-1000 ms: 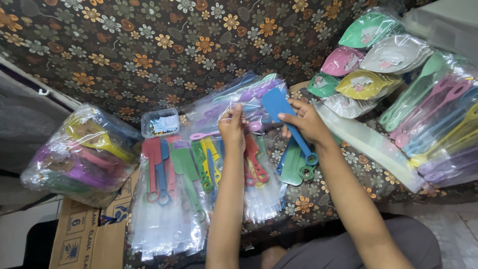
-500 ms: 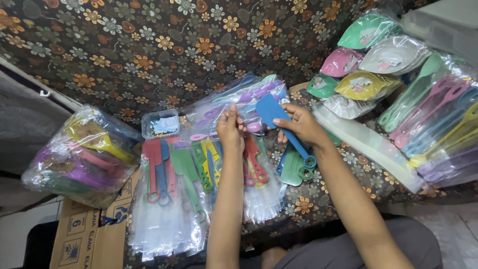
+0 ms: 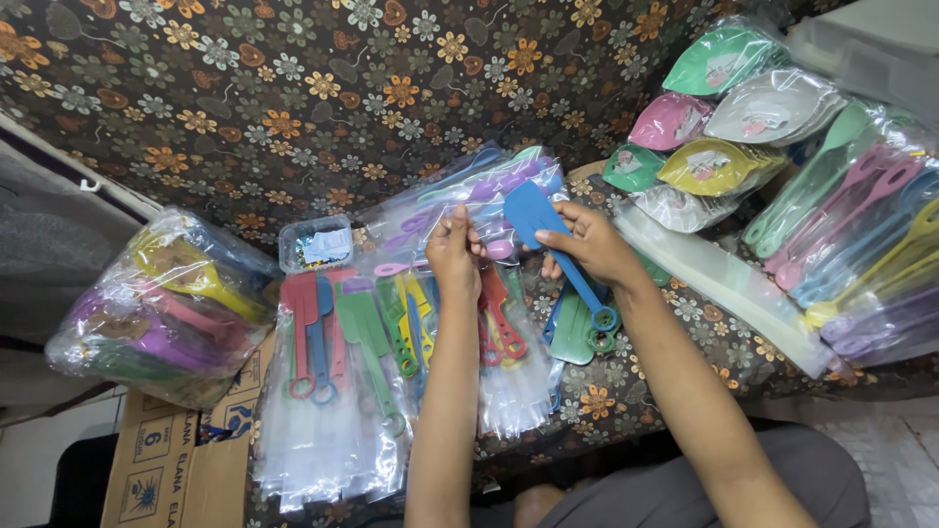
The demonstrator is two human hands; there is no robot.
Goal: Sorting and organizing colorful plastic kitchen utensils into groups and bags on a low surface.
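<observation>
Blue spatula (image 3: 548, 235), smooth plastic with a flat squared blade and a looped handle end, sits in my right hand (image 3: 587, 244), fingers curled round its handle above the flowered cloth (image 3: 293, 88). My left hand (image 3: 455, 249) pinches the mouth of a thin clear bag (image 3: 440, 210) just beside the blade, thumb and fingers closed on the film. Below them lie flat sleeves (image 3: 333, 391) of red, green and yellow utensils, edges overlapping. A small clear box (image 3: 315, 244) rests to the left, a bulging bag of utensils (image 3: 161, 313) further left over a carton (image 3: 166, 469). Leaf-shaped packs (image 3: 724, 117) crowd the right; bare cloth lies open beyond my hands.
</observation>
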